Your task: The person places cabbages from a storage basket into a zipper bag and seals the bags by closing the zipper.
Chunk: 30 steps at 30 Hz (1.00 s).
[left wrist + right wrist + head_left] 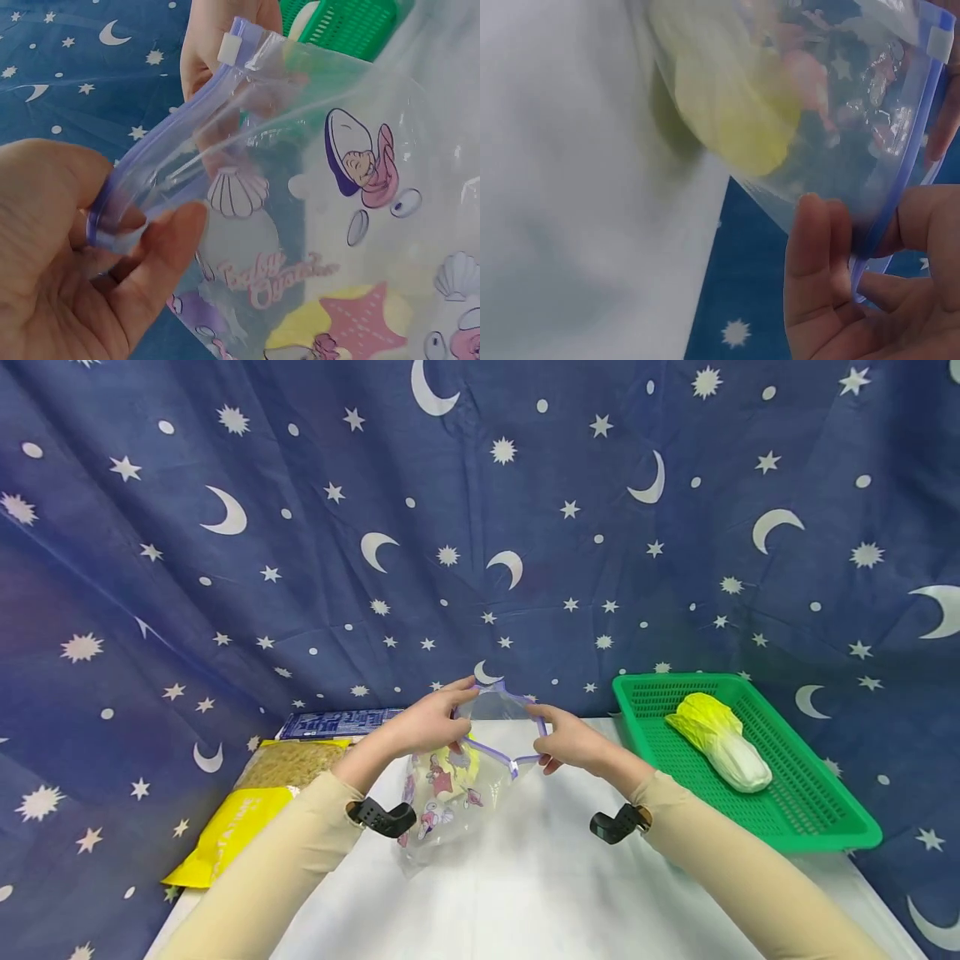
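Observation:
A clear zip bag [457, 814] with a purple rim and seashell and starfish prints hangs over the white table, its mouth spread wide. My left hand [427, 722] pinches the left side of the rim; in the left wrist view the thumb of that hand [60, 247] is inside or against the film near the purple edge. On the opposite side, my right hand [570, 739] grips the rim between thumb and fingers. A white slider [229, 49] sits at the near corner of the zip. Through the film, yellow print [742, 127] shows in the right wrist view.
At the right stands a green basket [817, 810] with a napa cabbage [720, 743] lying in it. Left of the bag lie a yellow package [236, 827] with a window showing tan pieces and, behind it, a flat blue package [341, 722]. A starry blue curtain [480, 510] borders the table.

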Each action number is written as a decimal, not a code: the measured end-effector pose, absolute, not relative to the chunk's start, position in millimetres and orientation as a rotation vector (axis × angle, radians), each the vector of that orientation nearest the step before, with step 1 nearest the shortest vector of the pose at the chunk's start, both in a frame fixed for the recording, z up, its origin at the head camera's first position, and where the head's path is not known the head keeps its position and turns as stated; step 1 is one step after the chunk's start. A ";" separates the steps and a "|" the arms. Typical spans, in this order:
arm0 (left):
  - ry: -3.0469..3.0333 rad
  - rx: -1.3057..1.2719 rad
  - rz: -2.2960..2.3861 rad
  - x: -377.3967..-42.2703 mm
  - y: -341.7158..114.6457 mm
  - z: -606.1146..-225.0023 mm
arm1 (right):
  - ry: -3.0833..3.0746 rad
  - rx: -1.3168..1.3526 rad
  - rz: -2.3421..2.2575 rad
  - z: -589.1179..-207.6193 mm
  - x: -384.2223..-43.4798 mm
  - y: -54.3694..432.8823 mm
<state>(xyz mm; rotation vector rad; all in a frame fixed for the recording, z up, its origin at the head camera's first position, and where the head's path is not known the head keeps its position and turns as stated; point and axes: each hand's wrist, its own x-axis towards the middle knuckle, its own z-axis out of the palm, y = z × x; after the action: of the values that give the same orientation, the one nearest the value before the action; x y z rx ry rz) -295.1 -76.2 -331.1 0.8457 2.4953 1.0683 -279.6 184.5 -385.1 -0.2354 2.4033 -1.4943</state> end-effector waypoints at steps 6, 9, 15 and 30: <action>2.425 0.881 1.166 -293.3 -74.5 -342.4 | 2.385 -0.218 -1.500 -390.7 -278.9 190.4; 2.392 0.864 1.228 -292.2 -72.0 -347.9 | 2.383 -0.222 -1.490 -392.1 -278.9 197.5; 2.378 0.822 1.286 -288.2 -66.0 -355.5 | 2.364 -0.246 -1.465 -390.1 -278.6 216.4; 2.479 0.812 1.279 -283.1 -52.4 -369.5 | 2.601 -0.121 -1.461 -367.2 -274.8 342.4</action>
<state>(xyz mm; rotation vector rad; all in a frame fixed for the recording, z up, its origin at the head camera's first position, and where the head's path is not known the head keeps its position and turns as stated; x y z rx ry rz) -283.1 -52.4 -369.5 0.8123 2.4792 1.2795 -274.8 342.4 -367.2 -0.1209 2.6015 -1.4611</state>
